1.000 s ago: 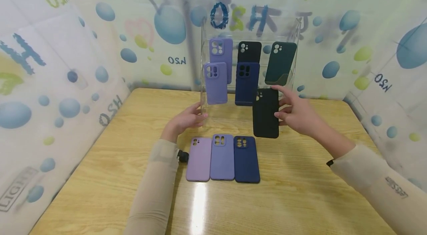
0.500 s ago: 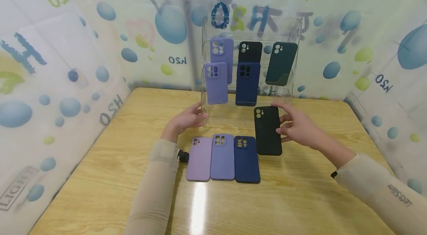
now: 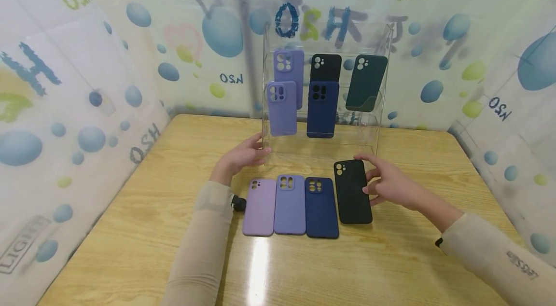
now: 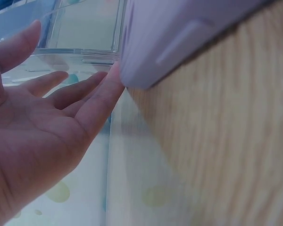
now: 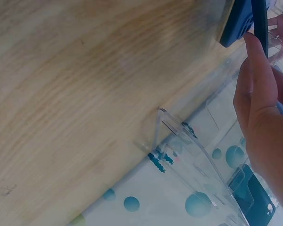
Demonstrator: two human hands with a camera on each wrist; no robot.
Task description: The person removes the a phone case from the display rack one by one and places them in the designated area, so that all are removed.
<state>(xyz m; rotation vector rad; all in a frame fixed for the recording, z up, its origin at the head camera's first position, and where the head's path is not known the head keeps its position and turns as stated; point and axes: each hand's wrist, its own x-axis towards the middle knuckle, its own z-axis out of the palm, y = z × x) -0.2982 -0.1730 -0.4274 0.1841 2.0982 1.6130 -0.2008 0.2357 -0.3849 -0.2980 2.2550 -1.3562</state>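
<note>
Item: black phone case [image 3: 353,192], lower centre-right of the head view. Held at its right edge by the right hand [image 3: 388,183], thumb and fingers pinching it; its lower end is at or just above the wooden table [image 3: 130,229], whether it lies fully flat cannot be told. It sits just beside the dark blue case [image 3: 321,207], as fourth in a row.

Row on the table, left to right: lilac case [image 3: 259,207], purple case [image 3: 290,204], dark blue case, then the black one. The first three lie flat, edges touching.

Item: clear acrylic display stand [image 3: 323,84], upper centre of the frame. Holds five cases: upper purple case [image 3: 290,65], lower purple case [image 3: 281,108], upper black case [image 3: 326,67], navy case [image 3: 322,109], dark green case [image 3: 366,82]. The slot below the dark green case is vacant.

Left hand [image 3: 243,156]: fingers straight and relaxed, resting against the stand's lower left corner; the left wrist view shows an open palm, holding nothing.

Status, as judged: work appears to be moving cases from stand to table. Three are laid down, the fourth is nearly placed and not yet released, and five remain in the stand.
</note>
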